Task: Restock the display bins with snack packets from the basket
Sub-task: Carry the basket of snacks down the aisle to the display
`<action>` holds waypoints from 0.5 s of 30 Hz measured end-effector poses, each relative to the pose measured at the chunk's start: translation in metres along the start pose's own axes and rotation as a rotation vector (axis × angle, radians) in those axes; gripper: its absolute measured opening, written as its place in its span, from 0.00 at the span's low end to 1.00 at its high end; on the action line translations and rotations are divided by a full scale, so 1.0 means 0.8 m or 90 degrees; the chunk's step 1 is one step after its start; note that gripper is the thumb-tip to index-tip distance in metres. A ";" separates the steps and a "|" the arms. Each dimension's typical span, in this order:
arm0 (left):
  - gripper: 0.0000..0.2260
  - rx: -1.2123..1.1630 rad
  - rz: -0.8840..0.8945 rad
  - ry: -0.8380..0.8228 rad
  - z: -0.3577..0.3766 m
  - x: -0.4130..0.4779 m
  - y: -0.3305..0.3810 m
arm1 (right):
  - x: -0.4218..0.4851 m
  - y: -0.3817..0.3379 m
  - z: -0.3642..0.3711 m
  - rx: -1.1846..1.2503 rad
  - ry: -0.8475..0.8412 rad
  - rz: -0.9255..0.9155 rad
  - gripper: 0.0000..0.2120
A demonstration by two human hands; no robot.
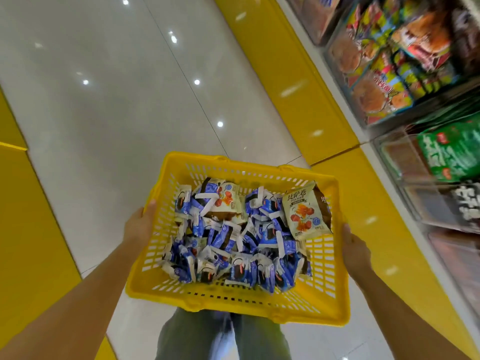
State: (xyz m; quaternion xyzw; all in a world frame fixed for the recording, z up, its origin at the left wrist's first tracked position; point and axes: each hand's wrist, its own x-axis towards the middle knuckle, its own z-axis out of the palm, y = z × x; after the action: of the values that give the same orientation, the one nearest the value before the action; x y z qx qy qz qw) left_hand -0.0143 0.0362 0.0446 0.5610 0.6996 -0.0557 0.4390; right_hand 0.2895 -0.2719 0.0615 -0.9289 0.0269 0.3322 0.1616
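Observation:
I hold a yellow slotted plastic basket (pixel 322 305) in front of me, above the floor. My left hand (pixel 139 226) grips its left wall and my right hand (pixel 354 249) grips its right wall. Inside lie several small blue-and-white snack packets (pixel 228 253) in a heap. Two larger cream packets with red pictures rest on top, one at the back left (pixel 228 201) and one against the right wall (pixel 305 213). Clear display bins (pixel 405 157) with coloured packets run along the right side, blurred.
A glossy white tiled floor (pixel 117 87) stretches ahead, with yellow shelf bases on the right (pixel 298 81) and left (pixel 28 229). Green packets (pixel 452 152) and orange-red packets (pixel 384 81) fill bins at the right. My trouser legs (pixel 259 339) show below the basket.

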 end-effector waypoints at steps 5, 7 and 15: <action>0.28 -0.038 0.056 0.075 -0.099 -0.049 0.047 | -0.065 -0.103 -0.072 0.024 0.070 -0.097 0.25; 0.28 -0.086 0.058 0.101 -0.140 -0.063 0.067 | -0.086 -0.150 -0.097 0.026 0.084 -0.137 0.26; 0.21 -0.222 0.106 0.212 -0.290 -0.089 0.167 | -0.161 -0.345 -0.182 0.059 0.179 -0.309 0.29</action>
State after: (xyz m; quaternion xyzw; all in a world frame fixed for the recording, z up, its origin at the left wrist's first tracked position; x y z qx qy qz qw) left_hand -0.0316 0.1645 0.2895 0.5342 0.7125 0.1952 0.4109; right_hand 0.3218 -0.0648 0.3258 -0.9368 -0.1590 0.1500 0.2731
